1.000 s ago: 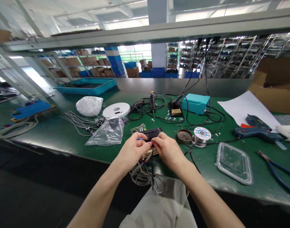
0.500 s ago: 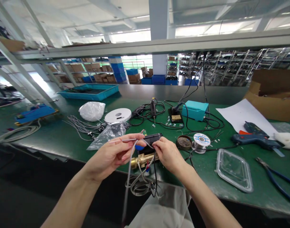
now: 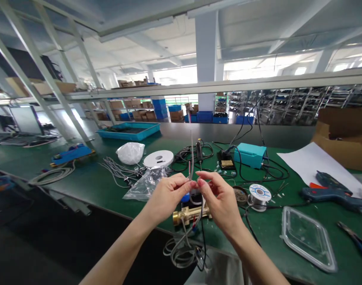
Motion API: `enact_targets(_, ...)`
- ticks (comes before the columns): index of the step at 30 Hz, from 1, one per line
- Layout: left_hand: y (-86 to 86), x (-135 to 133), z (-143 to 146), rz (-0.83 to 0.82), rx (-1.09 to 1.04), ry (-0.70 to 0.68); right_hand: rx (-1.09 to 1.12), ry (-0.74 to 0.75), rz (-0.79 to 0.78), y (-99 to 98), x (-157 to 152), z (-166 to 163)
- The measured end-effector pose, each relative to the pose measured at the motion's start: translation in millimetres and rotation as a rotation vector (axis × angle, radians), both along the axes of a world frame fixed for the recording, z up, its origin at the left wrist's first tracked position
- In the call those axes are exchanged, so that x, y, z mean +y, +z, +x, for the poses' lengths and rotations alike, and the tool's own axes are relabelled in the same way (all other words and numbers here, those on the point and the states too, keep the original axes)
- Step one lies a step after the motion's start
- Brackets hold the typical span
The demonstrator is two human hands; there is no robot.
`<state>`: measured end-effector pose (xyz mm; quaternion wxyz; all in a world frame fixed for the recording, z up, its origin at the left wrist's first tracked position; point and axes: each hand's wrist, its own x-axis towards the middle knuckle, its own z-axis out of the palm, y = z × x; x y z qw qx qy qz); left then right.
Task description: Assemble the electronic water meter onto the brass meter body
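Both hands meet in front of me, just above a brass valve body [image 3: 181, 217] at the table's near edge. My left hand [image 3: 164, 200] is closed, thumb and forefinger pinching a thin grey cable [image 3: 192, 154] whose free end stands up above the fingers. Close against it, my right hand [image 3: 220, 200] pinches the same cable with thumb and forefinger. Below the hands, a loop of grey cable and a black cable [image 3: 203, 237] run down past the brass body to a coil [image 3: 181, 253] hanging at the edge. A blue part [image 3: 185, 198] behind my fingers is mostly covered.
To the right stand a solder spool [image 3: 259, 194], a clear plastic lid [image 3: 308, 237], pliers [image 3: 354, 237] and a glue gun [image 3: 332, 194]. A teal soldering station [image 3: 250, 155] is behind. Left lie a plastic bag [image 3: 142, 184], loose cables [image 3: 117, 170] and a white reel [image 3: 158, 158].
My hands have come together at the fingertips. The cable, earlier stretched sideways between them with a length hanging down, now points upward. The whole view has shifted, with the table lower and further right.
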<state>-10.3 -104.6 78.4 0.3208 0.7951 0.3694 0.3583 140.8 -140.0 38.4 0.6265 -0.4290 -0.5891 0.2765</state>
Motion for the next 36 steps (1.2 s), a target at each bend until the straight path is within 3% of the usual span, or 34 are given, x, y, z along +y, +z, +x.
enact_targets(5,-1.0,-10,5,0.005,0.074,-0.091,0.245,0.124,-0.053,22.5,-2,3)
enact_targets(12,5.8,-14,6,0.020,-0.055,-0.101,0.247,0.120,0.013,45.5,-3,5)
enact_targets(17,-8.6,-8,-7,0.025,-0.219,0.126,0.348,0.109,0.043,46.6,-12,12)
enact_targets(20,-31.0,-5,-16,-0.058,-0.314,0.183,0.375,0.099,-0.051,29.4,-24,18)
enact_targets(23,-56.0,-5,-19,-0.049,-0.139,0.253,0.337,0.032,-0.206,-3.2,-36,21)
enact_targets(26,-76.8,-1,-16,0.148,0.117,0.333,0.278,-0.046,-0.357,-39.9,-45,22)
enact_targets(29,-91.7,12,-12,0.334,0.211,0.369,0.263,-0.087,-0.434,-65.2,-49,21)
enact_targets(36,-101.7,31,-14,0.350,0.339,0.239,0.276,-0.165,-0.440,-76.8,-46,23)
